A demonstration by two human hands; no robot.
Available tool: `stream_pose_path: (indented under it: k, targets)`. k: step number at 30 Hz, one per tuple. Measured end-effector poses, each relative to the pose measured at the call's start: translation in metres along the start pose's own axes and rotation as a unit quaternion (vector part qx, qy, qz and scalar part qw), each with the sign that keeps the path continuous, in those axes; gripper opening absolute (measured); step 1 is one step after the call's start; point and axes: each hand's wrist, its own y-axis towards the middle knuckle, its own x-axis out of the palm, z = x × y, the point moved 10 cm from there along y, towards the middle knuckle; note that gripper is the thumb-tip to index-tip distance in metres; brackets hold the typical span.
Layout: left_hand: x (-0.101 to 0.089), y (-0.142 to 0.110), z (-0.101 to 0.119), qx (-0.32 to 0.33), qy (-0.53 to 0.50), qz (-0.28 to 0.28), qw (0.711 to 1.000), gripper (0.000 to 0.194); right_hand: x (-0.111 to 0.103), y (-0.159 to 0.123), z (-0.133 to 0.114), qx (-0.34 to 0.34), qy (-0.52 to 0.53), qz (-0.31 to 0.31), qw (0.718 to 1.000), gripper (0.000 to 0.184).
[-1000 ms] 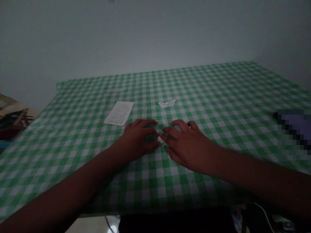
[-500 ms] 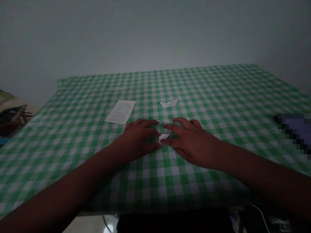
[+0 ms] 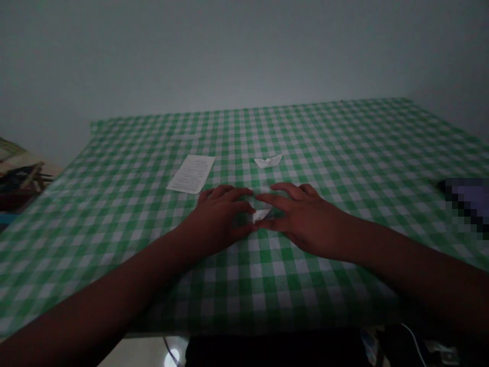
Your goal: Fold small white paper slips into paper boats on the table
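A small folded white paper point(image 3: 261, 215) is between my two hands, just above or on the checked tablecloth. My left hand point(image 3: 223, 214) pinches its left end between thumb and index finger. From the right, my right hand point(image 3: 300, 216) grips the same paper, its thumb along the near side and the other fingers spread beyond. Fingers cover part of the paper, so its full shape is hidden. Beyond my hands a folded paper boat point(image 3: 268, 161) stands on the cloth.
A printed sheet of paper point(image 3: 191, 174) lies left of the boat, and a faint pale strip point(image 3: 186, 137) lies farther back. The green and white tablecloth point(image 3: 344, 148) reaches the wall. At the right edge is a dark, pixelated object point(image 3: 468, 201).
The view has shifted slightly, so the things on the table sit a little differently in the frame. Both hands keep hold of the folded paper, with only slight finger movement.
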Motion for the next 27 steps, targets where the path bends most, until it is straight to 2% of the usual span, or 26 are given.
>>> stream_pose_path:
  k: [4,9,16,27]
  targets:
    - [0.000,0.000,0.000,0.004,-0.002,0.001,1.000,0.028,0.000,0.001,0.008,0.020,-0.002,0.003,1.000,0.047]
    - [0.001,0.001,0.000,0.002,-0.001,-0.001,1.000,0.028,0.003,0.002,0.019,0.040,0.019,-0.004,0.999,0.054]
    - [0.001,0.001,0.000,0.003,-0.013,0.002,1.000,0.028,0.005,0.002,0.029,0.042,0.050,-0.006,0.998,0.051]
    - [0.001,0.000,-0.001,-0.011,-0.012,-0.003,1.000,0.027,0.005,-0.001,0.048,0.067,0.012,-0.010,0.998,0.052]
